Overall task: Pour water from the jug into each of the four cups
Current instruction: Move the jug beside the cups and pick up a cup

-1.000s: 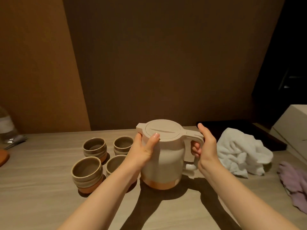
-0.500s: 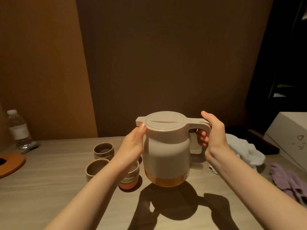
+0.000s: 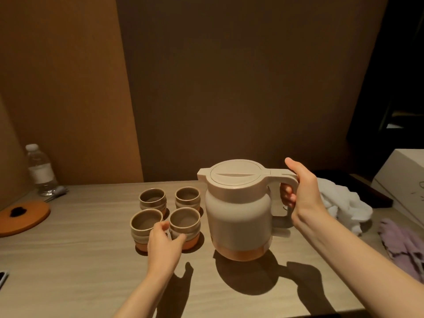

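A: Fingers?
B: My right hand (image 3: 304,198) fingers wrap the jug (image 3: 238,216) handle; left hand (image 3: 164,245) loosely cups the near cup (image 3: 184,223), not closed.
A: Spout?
B: Points left at the four cups, just beside it on the bench (image 3: 80,260).

left hand (image 3: 164,243) off jug (image 3: 238,210), now at front-right cup (image 3: 184,227)

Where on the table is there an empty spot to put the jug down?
Bare wood lies along the near edge of the table, in front of the cups, and between the cups and the orange mat. Right of the jug it is crowded: white towel, purple cloth, box.
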### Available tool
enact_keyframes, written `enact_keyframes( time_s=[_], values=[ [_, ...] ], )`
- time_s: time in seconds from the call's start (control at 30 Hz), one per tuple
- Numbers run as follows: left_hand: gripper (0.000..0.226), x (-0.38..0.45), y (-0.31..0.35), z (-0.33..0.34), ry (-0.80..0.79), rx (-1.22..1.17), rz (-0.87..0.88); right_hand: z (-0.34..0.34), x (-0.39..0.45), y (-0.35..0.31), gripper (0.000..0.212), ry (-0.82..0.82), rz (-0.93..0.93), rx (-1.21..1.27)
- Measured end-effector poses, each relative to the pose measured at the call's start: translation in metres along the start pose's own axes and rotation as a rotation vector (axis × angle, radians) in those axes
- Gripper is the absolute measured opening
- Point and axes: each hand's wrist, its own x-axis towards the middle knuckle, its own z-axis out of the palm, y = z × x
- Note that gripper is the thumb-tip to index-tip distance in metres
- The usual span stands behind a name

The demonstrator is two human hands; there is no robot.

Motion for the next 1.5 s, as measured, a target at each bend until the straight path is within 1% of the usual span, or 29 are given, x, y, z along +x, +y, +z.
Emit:
enact_keyframes(
  time_s=[0.07,0.17,0.33,0.5,0.67,0.77,1.0,1.23,1.33,1.5],
  values=[
    [0.067,-0.001,-0.009,0.007,0.018,0.001,-0.021,-0.001,0.001,0.003,0.047,0.004,0.002,-0.004],
    [0.08,-0.003,-0.017,0.017,0.004,-0.027,-0.023,-0.001,0.001,0.007,0.049,0.01,0.001,-0.021],
    [0.095,-0.001,-0.019,0.033,-0.007,-0.095,-0.024,-0.004,0.002,0.01,0.053,-0.021,-0.018,-0.056],
    [0.106,0.012,-0.011,0.042,0.037,-0.097,-0.012,-0.009,0.006,0.014,0.049,-0.022,-0.021,-0.064],
    [0.098,0.016,-0.004,0.049,0.097,-0.022,-0.007,-0.012,0.009,0.018,0.048,-0.023,-0.033,-0.081],
    [0.098,0.012,0.001,0.052,0.121,0.016,0.002,-0.011,0.01,0.02,0.048,-0.014,-0.024,-0.078],
    [0.095,0.005,0.01,0.039,0.034,0.033,0.08,-0.012,0.01,0.015,0.049,-0.025,-0.027,-0.052],
    [0.102,0.019,0.038,0.008,0.021,0.105,0.169,-0.01,0.006,0.005,0.049,-0.025,-0.018,-0.031],
    [0.101,0.022,0.047,-0.001,-0.003,0.109,0.186,-0.008,0.004,0.001,0.05,-0.034,-0.015,-0.032],
    [0.096,0.024,0.057,-0.018,-0.041,0.188,0.325,-0.006,0.001,-0.005,0.057,-0.039,-0.005,-0.068]
  ],
)
